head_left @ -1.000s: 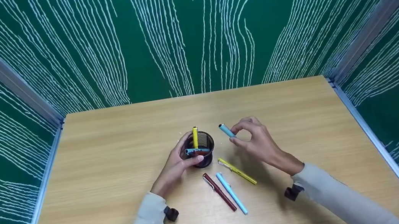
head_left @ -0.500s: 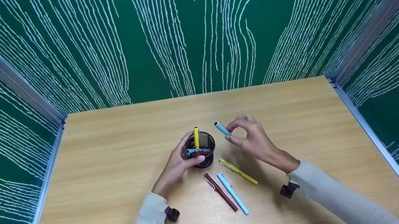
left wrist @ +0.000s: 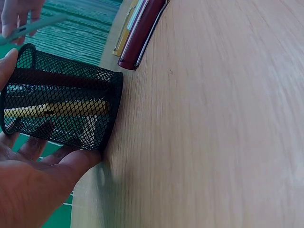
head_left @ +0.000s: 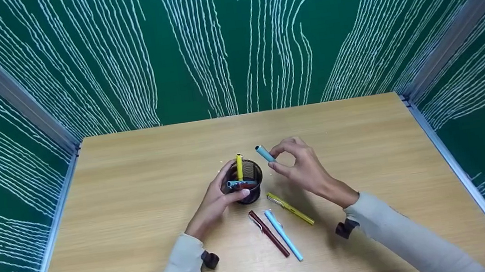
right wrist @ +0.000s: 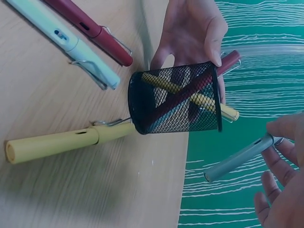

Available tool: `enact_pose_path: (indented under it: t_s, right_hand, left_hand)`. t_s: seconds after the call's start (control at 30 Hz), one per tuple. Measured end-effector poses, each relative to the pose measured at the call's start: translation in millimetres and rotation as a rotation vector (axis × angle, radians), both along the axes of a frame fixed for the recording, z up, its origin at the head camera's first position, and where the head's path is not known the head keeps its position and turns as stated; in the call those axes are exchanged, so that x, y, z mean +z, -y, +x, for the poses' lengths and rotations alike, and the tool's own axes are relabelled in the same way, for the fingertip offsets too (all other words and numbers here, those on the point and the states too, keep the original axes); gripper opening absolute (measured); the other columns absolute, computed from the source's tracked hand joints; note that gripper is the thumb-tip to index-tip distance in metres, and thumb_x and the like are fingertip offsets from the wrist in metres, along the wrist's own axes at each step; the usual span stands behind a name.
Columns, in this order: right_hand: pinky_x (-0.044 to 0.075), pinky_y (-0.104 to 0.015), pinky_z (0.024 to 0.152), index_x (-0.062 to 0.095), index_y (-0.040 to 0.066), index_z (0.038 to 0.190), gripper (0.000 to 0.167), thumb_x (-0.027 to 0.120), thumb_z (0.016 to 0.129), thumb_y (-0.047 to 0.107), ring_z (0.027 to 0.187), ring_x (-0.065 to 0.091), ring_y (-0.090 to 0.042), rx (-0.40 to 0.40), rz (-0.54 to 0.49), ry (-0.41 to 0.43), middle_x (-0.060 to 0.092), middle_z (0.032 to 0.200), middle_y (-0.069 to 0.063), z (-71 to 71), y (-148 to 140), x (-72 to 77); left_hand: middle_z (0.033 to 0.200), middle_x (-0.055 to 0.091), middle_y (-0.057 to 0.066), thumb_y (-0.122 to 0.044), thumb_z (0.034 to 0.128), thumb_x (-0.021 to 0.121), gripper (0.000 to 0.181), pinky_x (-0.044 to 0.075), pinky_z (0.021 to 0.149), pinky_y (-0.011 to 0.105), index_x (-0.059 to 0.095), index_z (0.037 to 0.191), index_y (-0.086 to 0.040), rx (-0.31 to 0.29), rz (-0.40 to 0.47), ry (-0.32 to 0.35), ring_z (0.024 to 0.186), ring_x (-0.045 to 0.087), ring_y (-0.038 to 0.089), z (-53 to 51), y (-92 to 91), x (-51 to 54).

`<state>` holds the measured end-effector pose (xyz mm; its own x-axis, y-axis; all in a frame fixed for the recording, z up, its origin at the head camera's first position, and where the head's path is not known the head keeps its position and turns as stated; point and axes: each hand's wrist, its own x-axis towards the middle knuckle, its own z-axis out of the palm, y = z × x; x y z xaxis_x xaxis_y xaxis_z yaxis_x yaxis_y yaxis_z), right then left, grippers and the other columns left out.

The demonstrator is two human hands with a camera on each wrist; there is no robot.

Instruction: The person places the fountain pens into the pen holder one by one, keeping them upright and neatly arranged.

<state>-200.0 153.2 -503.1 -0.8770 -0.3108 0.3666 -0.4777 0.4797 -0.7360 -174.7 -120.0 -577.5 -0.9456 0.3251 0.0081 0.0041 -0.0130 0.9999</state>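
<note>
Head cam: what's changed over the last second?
The right hand has moved left toward the cup, carrying its blue pen. Nothing was grabbed or released. Unchanged: left hand holding the cup, three loose pens lying beside it.

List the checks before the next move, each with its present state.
1. Left hand holding the cup: ok, wrapped round its side.
2. Right hand holding the teal pen: ok, pinched near one end.
3. Teal pen over the cup's mouth: not ok, off to its right in the head view.
4. Teal pen upright: not ok, slanted in both wrist views.
5. Room in the cup: ok, open gap beside the yellow pen inside.
6. Grip firm enough: cannot tell.
</note>
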Motion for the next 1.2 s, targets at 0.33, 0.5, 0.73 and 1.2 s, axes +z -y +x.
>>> enact_pose_path:
  t_s: [0.33,0.5,0.73,1.2]
  right_hand:
    - [0.048,-0.054,0.099,0.081,0.007,0.111,0.019,0.087,0.093,0.003,0.113,0.057,-0.027,0.021,-0.022,-0.018,0.077,0.108,-0.005,-1.7,12,4.8]
    - [0.047,-0.051,0.099,0.081,0.008,0.111,0.019,0.087,0.093,0.004,0.112,0.057,-0.027,0.029,-0.021,-0.031,0.077,0.108,-0.005,-2.5,16,7.2]
    - [0.045,-0.046,0.1,0.081,0.01,0.111,0.018,0.087,0.094,0.005,0.112,0.056,-0.025,0.039,-0.014,-0.045,0.077,0.107,-0.002,-4.3,21,10.7]
    - [0.045,-0.046,0.101,0.081,0.008,0.112,0.017,0.085,0.096,0.004,0.111,0.057,-0.024,0.07,-0.041,-0.065,0.075,0.109,-0.004,-1.9,31,13.3]
  left_hand:
    - [0.169,0.047,0.012,-0.014,0.0966,0.084,0.087,0.022,0.134,0.053,0.04,0.172,-0.018,-0.001,-0.017,-0.019,0.157,0.041,0.032,-0.3,0.9,0.7]
    - [0.169,0.046,0.012,-0.016,0.0964,0.085,0.089,0.022,0.134,0.055,0.039,0.172,-0.02,0.008,-0.028,0.006,0.158,0.04,0.034,-0.1,1.0,0.5]
    - [0.17,0.046,0.013,-0.013,0.0951,0.085,0.09,0.023,0.133,0.055,0.039,0.172,-0.019,0.005,-0.025,0.006,0.157,0.041,0.033,-0.4,0.9,0.5]
    - [0.168,0.048,0.013,-0.013,0.0954,0.085,0.089,0.025,0.133,0.054,0.039,0.172,-0.019,0.005,-0.026,0.009,0.157,0.043,0.033,-0.2,0.9,-1.1]
